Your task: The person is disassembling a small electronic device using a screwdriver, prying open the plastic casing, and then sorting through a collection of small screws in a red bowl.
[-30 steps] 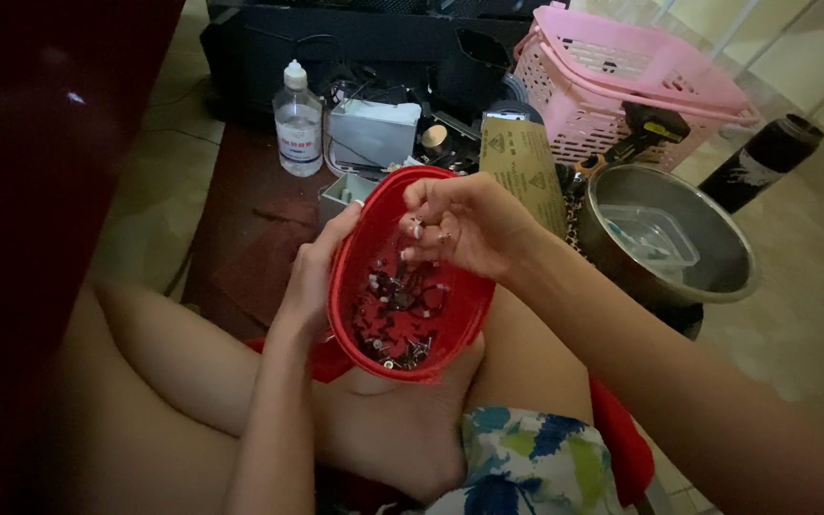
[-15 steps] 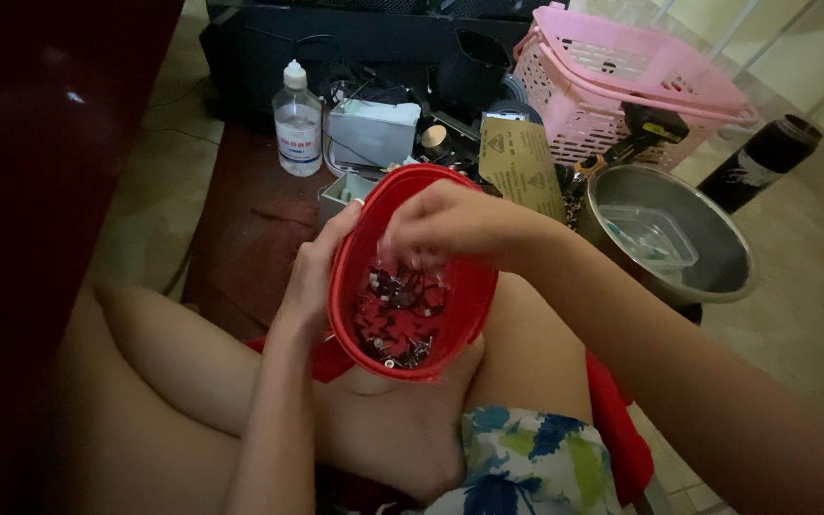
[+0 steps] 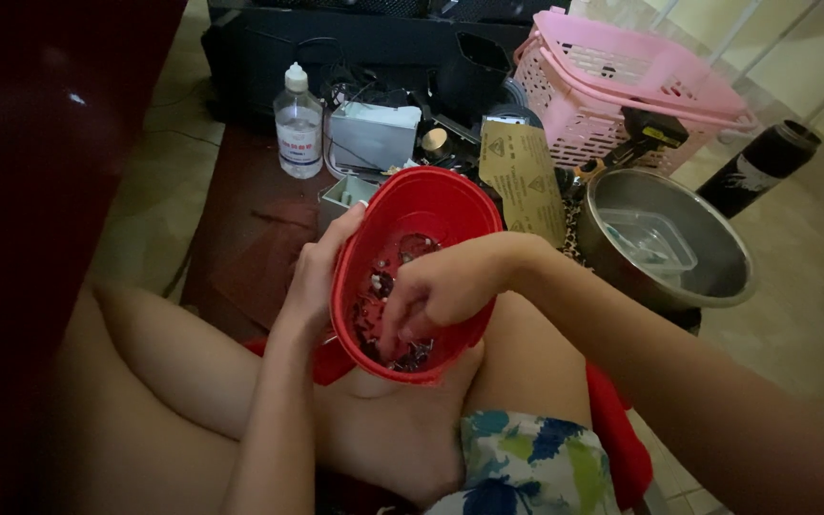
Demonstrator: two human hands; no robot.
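The person is sitting low, with bare knees up, and is keeping a red oval plastic bowl (image 3: 431,205) tilted on the lap. The left hand (image 3: 321,272) is gripping the left rim of this bowl, the thumb is lying over the edge and the fingers are wrapping the outside wall, so its grip is closed on the bowl. The right hand (image 3: 431,296) is reaching down inside the bowl, with the fingers bent and pointing to the bottom, where small dark and reddish pieces (image 3: 374,286) are lying in a heap. The fingertips are touching these pieces, but I cannot tell if the grip of this hand is pinching one of them or is only resting there, because the hand itself is hiding it.

Behind the bowl, a dark brown low counter (image 3: 240,229) is carrying a clear plastic bottle with a white cap (image 3: 298,119), and just beside it a pale blue-grey box (image 3: 374,135). A brown sheet of sandpaper (image 3: 522,176) is standing between the bowl and a round steel bowl (image 3: 665,243), which is holding a clear small container (image 3: 655,238). A pink plastic basket (image 3: 622,91) is standing further back, and a black cylindrical flask (image 3: 760,167) is lying on the floor to the right.
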